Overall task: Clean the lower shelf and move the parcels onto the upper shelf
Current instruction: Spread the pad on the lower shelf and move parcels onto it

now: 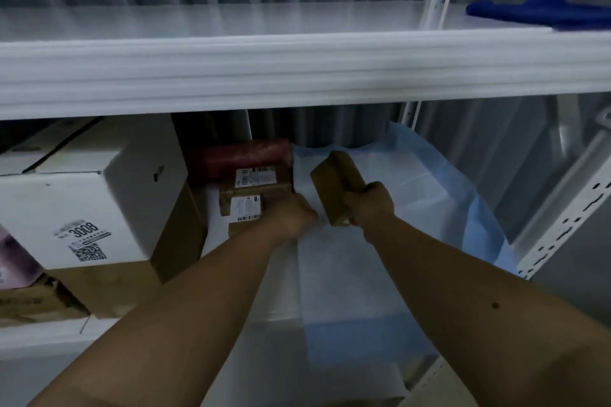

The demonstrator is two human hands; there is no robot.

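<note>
Under the upper shelf, right hand gripping brown parcel, left hand fingers hidden.

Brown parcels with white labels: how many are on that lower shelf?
2, stacked left of centre: the upper under a red roll, the lower at the left hand. More may be hidden behind.

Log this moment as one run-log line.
right hand grips small brown parcel | left hand on labelled parcels | upper shelf bare of parcels
</note>
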